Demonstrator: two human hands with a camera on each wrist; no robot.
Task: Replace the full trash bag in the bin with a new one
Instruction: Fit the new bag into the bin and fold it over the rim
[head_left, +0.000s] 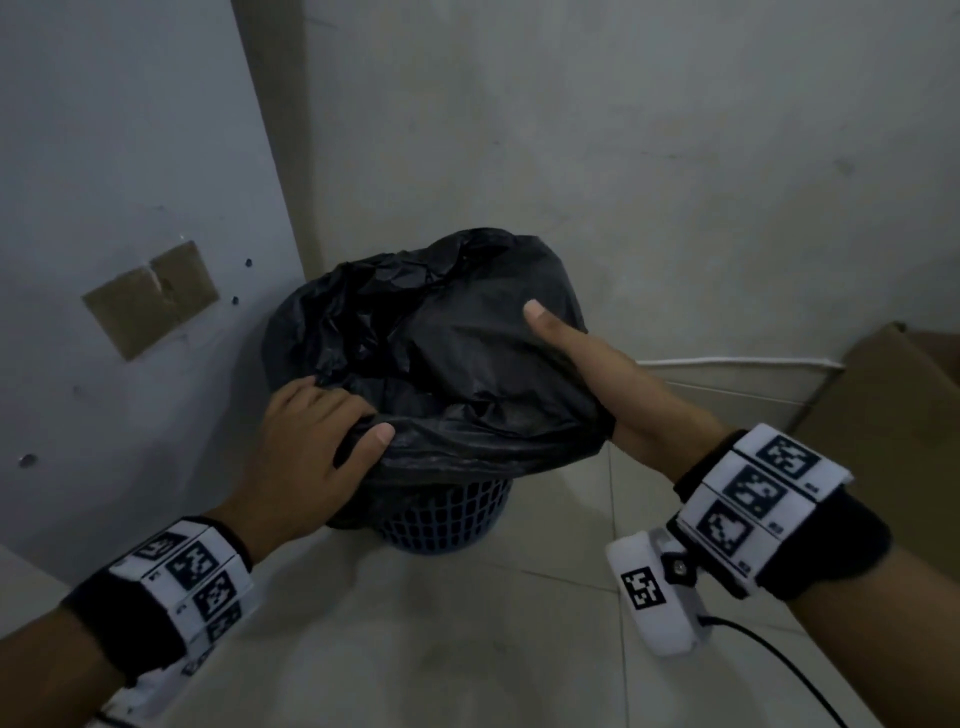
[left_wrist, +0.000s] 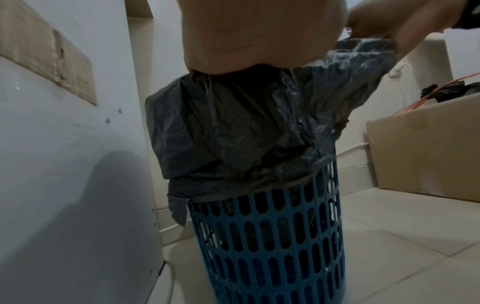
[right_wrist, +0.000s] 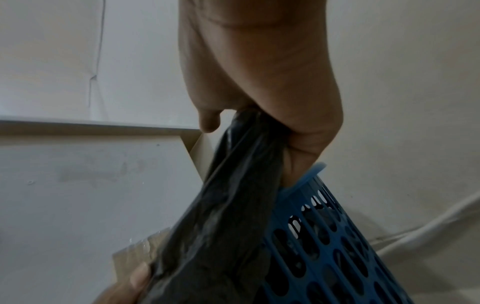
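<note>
Both hands clamped on black bag (head_left: 441, 364) edge: left hand (head_left: 306, 441) near side, right hand (head_left: 587, 364) opposite. Bag sits in blue bin (left_wrist: 265, 242) below grips. Only right wrist view shows bare rim (right_wrist: 306, 176) under fingers.

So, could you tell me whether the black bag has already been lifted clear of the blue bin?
No, the black bag still drapes over the rim of the blue bin and reaches down inside it.

Thin black plastic trash bag (left_wrist: 233, 127): crinkled, faintly glossy film. Blue perforated plastic bin (left_wrist: 267, 253): smooth, matt lattice. Brown cardboard box (left_wrist: 426, 152): matt, papery. Pale tiled floor (head_left: 467, 649): smooth, slight sheen. Grey wall (head_left: 675, 156): probably rough plaster.
</note>
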